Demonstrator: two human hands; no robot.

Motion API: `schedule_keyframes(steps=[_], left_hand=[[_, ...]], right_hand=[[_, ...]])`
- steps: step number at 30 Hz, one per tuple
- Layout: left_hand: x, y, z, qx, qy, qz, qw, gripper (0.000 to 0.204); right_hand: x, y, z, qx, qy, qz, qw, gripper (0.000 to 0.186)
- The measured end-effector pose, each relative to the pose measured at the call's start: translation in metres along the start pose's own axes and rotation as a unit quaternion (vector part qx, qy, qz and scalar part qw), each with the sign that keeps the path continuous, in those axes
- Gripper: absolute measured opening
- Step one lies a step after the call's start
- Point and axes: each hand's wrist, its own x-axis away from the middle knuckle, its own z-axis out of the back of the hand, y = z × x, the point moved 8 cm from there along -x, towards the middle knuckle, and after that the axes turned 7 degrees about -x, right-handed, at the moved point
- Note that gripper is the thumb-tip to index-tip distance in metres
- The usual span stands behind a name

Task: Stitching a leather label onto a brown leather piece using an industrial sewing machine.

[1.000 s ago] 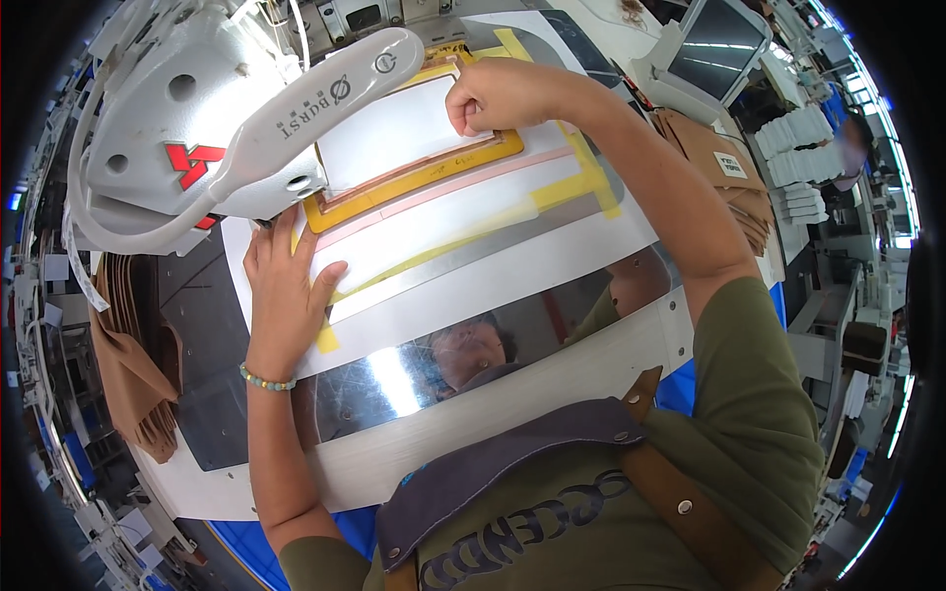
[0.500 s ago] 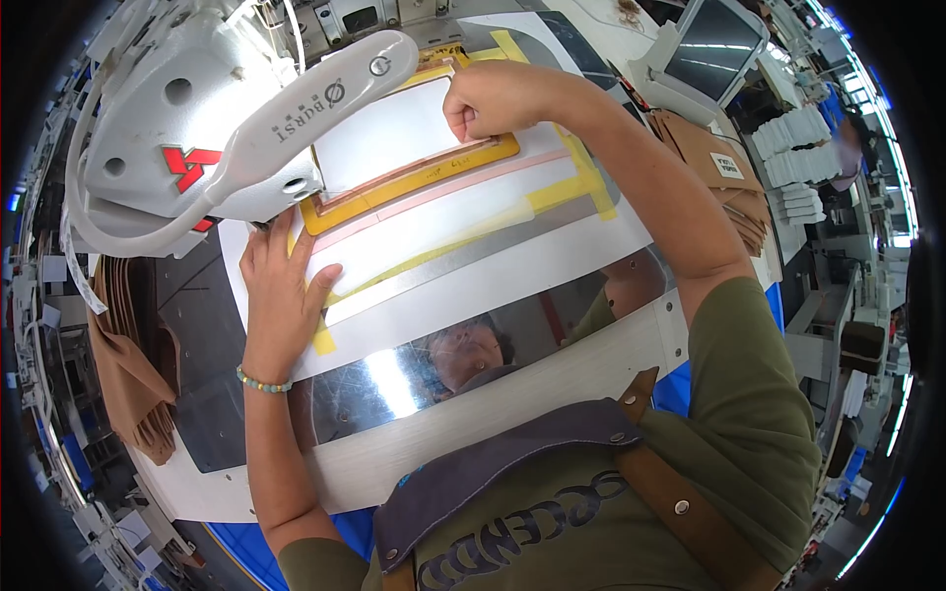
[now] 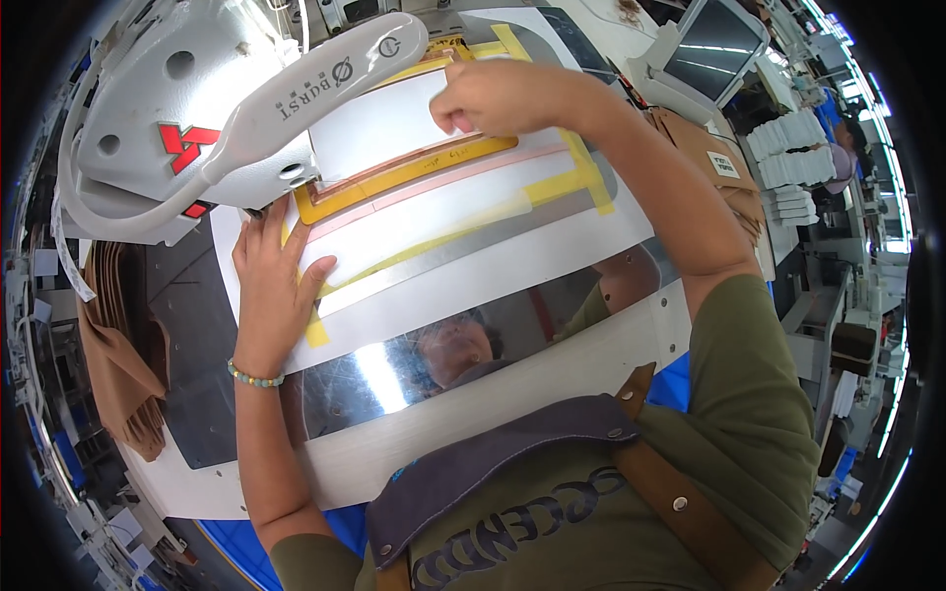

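Note:
My left hand lies flat with fingers spread on the left edge of a white template sheet marked with yellow tape. Its fingertips reach beside the corner of a yellow-edged rectangular frame, close under the sewing machine's head. Over the right part of the frame's opening, my right hand is closed, fingers curled down toward the white surface inside. Whatever those fingers may hold is hidden. Part of the frame's far side passes behind the right hand and the lamp.
A white lamp arm crosses above the frame's left part. A shiny metal plate lies nearer me. Brown pieces are stacked at left and right. A screen stands at the far right.
My right hand has shifted slightly left over the frame's opening, still closed. My left hand stays flat on the sheet. The whole view has shifted a little.

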Motion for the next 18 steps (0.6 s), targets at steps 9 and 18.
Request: schedule_keyframes(steps=[9, 18], left_hand=[[0.0, 0.004, 0.006, 0.018, 0.035, -0.002, 0.999, 0.059], [-0.004, 0.003, 0.007, 0.039, 0.018, 0.001, 0.999, 0.057]], right_hand=[[-0.016, -0.007, -0.017, 0.184, 0.071, 0.054, 0.979, 0.018], [-0.084, -0.052, -0.07, -0.386, 0.001, 0.023, 0.922, 0.037]])
